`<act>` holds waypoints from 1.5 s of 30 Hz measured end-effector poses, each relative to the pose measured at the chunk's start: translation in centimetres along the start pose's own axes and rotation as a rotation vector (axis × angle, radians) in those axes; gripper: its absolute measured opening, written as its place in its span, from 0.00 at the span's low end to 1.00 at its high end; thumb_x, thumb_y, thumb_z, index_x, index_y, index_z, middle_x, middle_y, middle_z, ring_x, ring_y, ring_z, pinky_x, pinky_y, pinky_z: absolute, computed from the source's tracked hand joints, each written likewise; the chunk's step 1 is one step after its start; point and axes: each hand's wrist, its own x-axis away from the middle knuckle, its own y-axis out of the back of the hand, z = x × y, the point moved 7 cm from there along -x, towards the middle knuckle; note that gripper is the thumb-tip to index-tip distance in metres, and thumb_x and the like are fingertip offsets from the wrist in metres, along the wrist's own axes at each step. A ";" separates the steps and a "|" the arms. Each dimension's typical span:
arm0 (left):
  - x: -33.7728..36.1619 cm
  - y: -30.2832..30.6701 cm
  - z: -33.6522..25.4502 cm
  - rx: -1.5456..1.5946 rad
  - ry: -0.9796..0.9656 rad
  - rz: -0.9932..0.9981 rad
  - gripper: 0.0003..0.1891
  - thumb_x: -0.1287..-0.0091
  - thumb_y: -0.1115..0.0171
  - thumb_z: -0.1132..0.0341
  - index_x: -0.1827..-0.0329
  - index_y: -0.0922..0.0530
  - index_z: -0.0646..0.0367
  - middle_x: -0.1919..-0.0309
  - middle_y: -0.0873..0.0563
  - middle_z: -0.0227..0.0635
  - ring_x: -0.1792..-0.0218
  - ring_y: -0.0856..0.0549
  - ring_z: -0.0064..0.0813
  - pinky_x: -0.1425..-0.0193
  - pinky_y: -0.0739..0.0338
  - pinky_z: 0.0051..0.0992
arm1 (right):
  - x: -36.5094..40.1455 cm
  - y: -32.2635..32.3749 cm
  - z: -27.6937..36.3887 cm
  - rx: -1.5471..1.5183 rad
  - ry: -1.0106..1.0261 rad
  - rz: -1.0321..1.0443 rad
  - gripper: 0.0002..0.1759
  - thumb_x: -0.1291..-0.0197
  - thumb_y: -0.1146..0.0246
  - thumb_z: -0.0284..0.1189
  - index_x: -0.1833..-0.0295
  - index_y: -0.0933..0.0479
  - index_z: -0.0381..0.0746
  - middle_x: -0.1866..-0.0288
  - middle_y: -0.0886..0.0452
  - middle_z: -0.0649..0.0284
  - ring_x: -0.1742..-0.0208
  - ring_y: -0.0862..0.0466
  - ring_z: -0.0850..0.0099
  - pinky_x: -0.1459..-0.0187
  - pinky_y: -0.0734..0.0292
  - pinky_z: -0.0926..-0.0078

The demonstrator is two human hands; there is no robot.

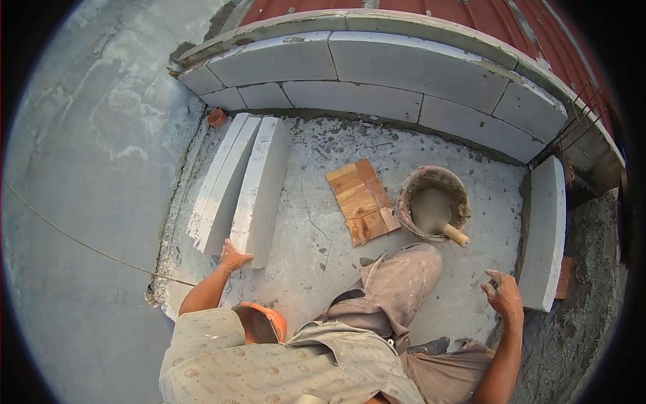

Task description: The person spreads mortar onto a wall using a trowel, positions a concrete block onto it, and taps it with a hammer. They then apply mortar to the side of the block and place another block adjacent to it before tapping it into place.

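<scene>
My left hand (234, 256) grips the near lower end of a white aerated concrete block (259, 192) standing on its long edge. Beside that block, on its left, stand more slim white blocks (222, 182), with a narrow gap between. My right hand (501, 293) hangs in the air, fingers apart and loosely bent, holding nothing. Nearest to it is a white block (544, 232) set upright at the right edge. Ahead of my knee is a mortar bucket (408, 192) with a wooden-handled tool (456, 234) leaning in it; the tool's head is blurred.
A wooden board (362, 202) lies left of the bucket. Two courses of white block wall (417, 64) curve along the far side. An orange container (274, 322) sits by my left side. A cable (94, 241) crosses the left floor, and rebar (580, 124) sticks out at the right corner.
</scene>
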 end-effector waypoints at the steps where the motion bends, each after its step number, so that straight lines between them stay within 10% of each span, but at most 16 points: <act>1: 0.5 -0.4 -1.0 0.029 -0.020 0.002 0.68 0.55 0.20 0.47 0.24 0.58 0.81 0.28 0.38 0.69 0.26 0.35 0.57 0.22 0.37 0.39 | 0.2 -0.4 0.1 -0.002 0.010 -0.002 0.21 0.44 0.29 0.27 0.44 0.18 0.33 0.57 0.14 0.45 0.56 0.13 0.51 0.52 0.20 0.61; 7: 7.1 -4.9 -12.4 0.415 0.038 0.209 0.63 0.50 0.22 0.49 0.25 0.54 0.82 0.30 0.34 0.63 0.31 0.29 0.53 0.30 0.29 0.39 | 0.5 -1.9 8.5 -0.079 0.350 -0.023 0.25 0.43 0.31 0.28 0.39 0.21 0.36 0.56 0.16 0.49 0.55 0.15 0.52 0.53 0.20 0.59; 14: 19.9 6.5 -25.4 0.758 0.098 0.823 0.40 0.37 0.36 0.43 0.29 0.34 0.60 0.39 0.23 0.47 0.42 0.20 0.40 0.48 0.19 0.41 | 3.1 -8.7 28.7 -0.251 0.902 -0.131 0.52 0.51 0.24 0.45 0.21 0.39 0.48 0.37 0.29 0.49 0.34 0.28 0.49 0.34 0.34 0.48; 17: 24.2 12.6 -27.6 0.710 0.187 0.908 0.37 0.33 0.43 0.41 0.28 0.34 0.57 0.40 0.23 0.47 0.40 0.21 0.40 0.51 0.18 0.41 | 3.8 -8.1 32.7 -0.172 0.886 -0.597 0.57 0.59 0.21 0.45 0.20 0.40 0.52 0.39 0.28 0.51 0.36 0.29 0.53 0.38 0.36 0.49; 22: 23.8 15.2 -30.0 0.886 0.063 1.014 0.41 0.30 0.51 0.34 0.31 0.35 0.66 0.46 0.21 0.53 0.46 0.16 0.37 0.57 0.16 0.30 | 1.4 -2.6 32.8 -0.163 0.874 -0.494 0.61 0.64 0.22 0.38 0.19 0.42 0.51 0.48 0.26 0.54 0.48 0.26 0.60 0.49 0.35 0.59; 24: 19.2 17.4 -27.6 0.654 -0.288 1.309 0.41 0.29 0.49 0.34 0.32 0.33 0.68 0.48 0.18 0.55 0.51 0.14 0.38 0.58 0.15 0.31 | -0.3 -1.4 32.6 -0.182 0.772 -0.524 0.62 0.63 0.20 0.42 0.19 0.43 0.48 0.49 0.26 0.54 0.49 0.26 0.60 0.49 0.33 0.58; 27: 11.9 21.7 -26.5 0.105 -0.633 0.271 0.44 0.37 0.30 0.47 0.26 0.36 0.69 0.43 0.18 0.57 0.45 0.15 0.42 0.51 0.16 0.38 | -2.9 -0.3 32.1 -0.251 0.645 -0.544 0.64 0.60 0.21 0.50 0.19 0.45 0.43 0.50 0.28 0.55 0.50 0.26 0.60 0.49 0.32 0.56; 29: 10.7 21.0 -28.5 -0.113 -0.956 -0.028 0.59 0.52 0.20 0.46 0.21 0.43 0.65 0.26 0.36 0.58 0.26 0.34 0.50 0.25 0.36 0.45 | -3.9 0.0 31.0 -0.272 0.597 -0.573 0.64 0.59 0.21 0.53 0.20 0.45 0.40 0.50 0.28 0.55 0.49 0.26 0.60 0.48 0.32 0.56; 37: -0.6 8.9 -35.8 -0.287 -1.302 0.248 0.73 0.70 0.11 0.59 0.20 0.52 0.65 0.24 0.41 0.53 0.23 0.38 0.48 0.19 0.42 0.37 | -2.6 -4.2 22.5 -0.327 0.545 -0.520 0.64 0.60 0.19 0.48 0.20 0.48 0.46 0.46 0.28 0.58 0.44 0.25 0.59 0.42 0.31 0.55; 45: -1.3 4.4 -41.5 -0.618 -1.454 0.142 0.52 0.67 0.13 0.64 0.34 0.33 0.62 0.41 0.22 0.48 0.38 0.24 0.51 0.34 0.28 0.41 | -0.6 -9.4 15.0 -0.546 0.361 -0.536 0.69 0.63 0.18 0.42 0.19 0.54 0.39 0.45 0.28 0.53 0.43 0.24 0.54 0.40 0.30 0.50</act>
